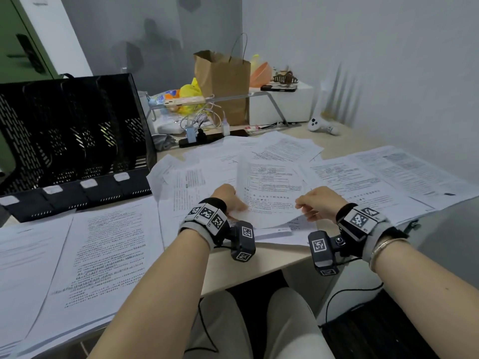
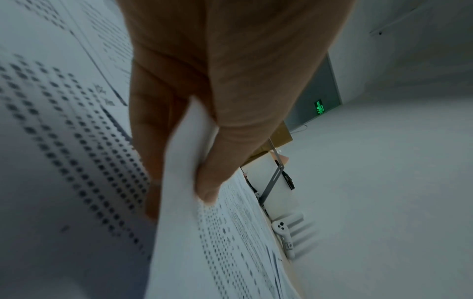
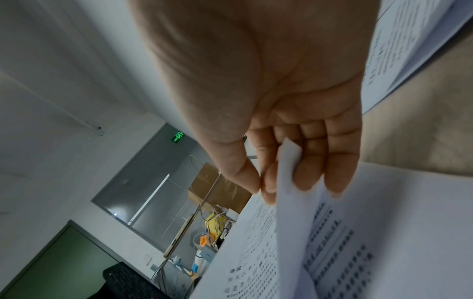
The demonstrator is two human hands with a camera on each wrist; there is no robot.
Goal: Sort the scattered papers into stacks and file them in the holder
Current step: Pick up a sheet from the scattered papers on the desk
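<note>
A printed sheet (image 1: 269,193) is lifted off the desk, held at its near edge by both hands. My left hand (image 1: 229,200) pinches its left corner, thumb on top and fingers under the paper (image 2: 184,182). My right hand (image 1: 315,203) grips its right corner (image 3: 289,161) between the fingers. More printed papers (image 1: 363,174) lie scattered over the desk, and two larger sheets (image 1: 103,255) lie at the near left. The black mesh file holder (image 1: 72,141) with several slots stands at the far left.
Behind the papers sit a brown paper bag (image 1: 223,84), a metal stand (image 1: 259,99) with a phone on it, cables and chargers (image 1: 199,125), a white box (image 1: 282,104) and a white controller (image 1: 322,125). The desk's near edge (image 1: 259,270) runs just under my wrists.
</note>
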